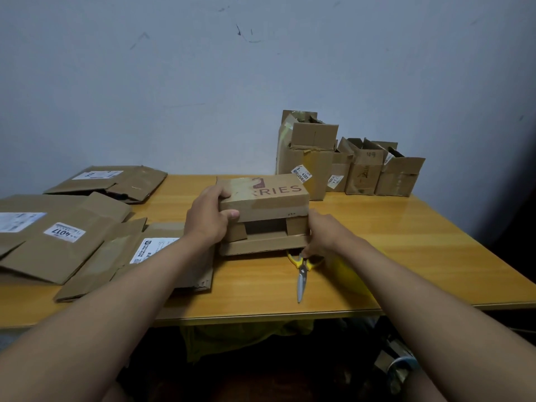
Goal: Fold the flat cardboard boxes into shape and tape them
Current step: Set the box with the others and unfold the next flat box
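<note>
Head view | box (pixel 262 198) mid-table (pixel 406 233), end flaps unclosed | left hand (pixel 209 217) grips its corner | right hand (pixel 322 233) fingers hidden, cannot tell | next, likely: fold flaps, tape; scissors (pixel 301 274) close.

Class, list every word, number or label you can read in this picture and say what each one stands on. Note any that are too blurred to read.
"RIES": top of the box gripped by the left hand; earlier letters hidden.
"4017": white label on a flat box at left.
"4305": tag on the tall box behind.
"10": small upright box; the next character is unclear.
Other labels, such as the white one by the left forearm: too small to read.
</note>
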